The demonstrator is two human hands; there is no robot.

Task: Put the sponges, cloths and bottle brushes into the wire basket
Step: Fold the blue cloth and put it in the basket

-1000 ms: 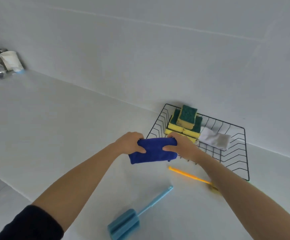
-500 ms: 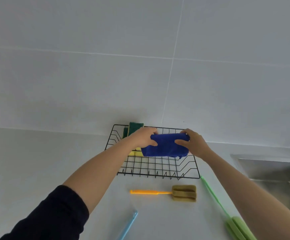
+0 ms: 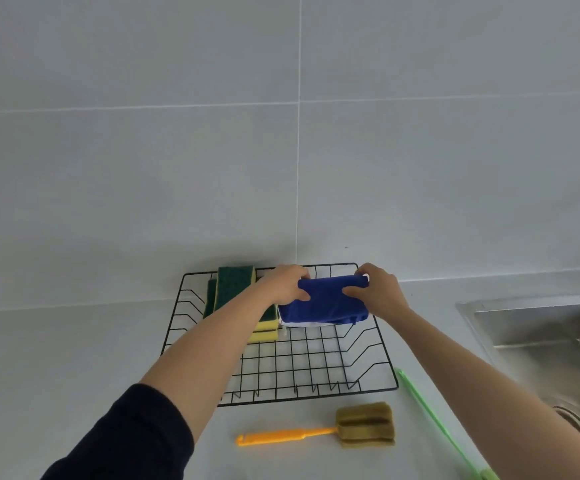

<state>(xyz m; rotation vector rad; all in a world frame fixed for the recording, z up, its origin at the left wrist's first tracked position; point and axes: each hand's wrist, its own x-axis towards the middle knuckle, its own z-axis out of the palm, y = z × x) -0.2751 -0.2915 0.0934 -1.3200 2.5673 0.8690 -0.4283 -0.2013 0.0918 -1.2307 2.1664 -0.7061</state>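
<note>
Both hands hold a folded dark blue microfibre cloth (image 3: 326,301) over the back right part of a black wire basket (image 3: 281,368) that sits on a pale grey tabletop (image 3: 56,358) against a wall of large light grey tiles (image 3: 177,168). The left hand (image 3: 286,284) has its grip pinched on the cloth's left end, thumb on the near face and fingers curled over the far edge; the right hand (image 3: 378,291) pinches the right end the same way, thumb pressed on the near face. A strip of white cloth (image 3: 302,323) shows just under the blue one, inside the basket; whether the blue cloth rests on it or is held just above cannot be told. In the basket's back left corner lies a stack of yellow sponges with dark green scouring pads (image 3: 236,292), partly hidden by the left forearm, whose dark sleeve is pushed up near the elbow. On the tabletop in front of the basket lies a bottle brush with an orange plastic handle and an olive sponge head (image 3: 319,432), handle pointing left. To its right, a bottle brush with a long light green handle (image 3: 433,420) runs diagonally from the basket's front right corner toward the bottom edge of the view. A stainless steel sink (image 3: 541,337) is sunk into the tabletop at the right.
</note>
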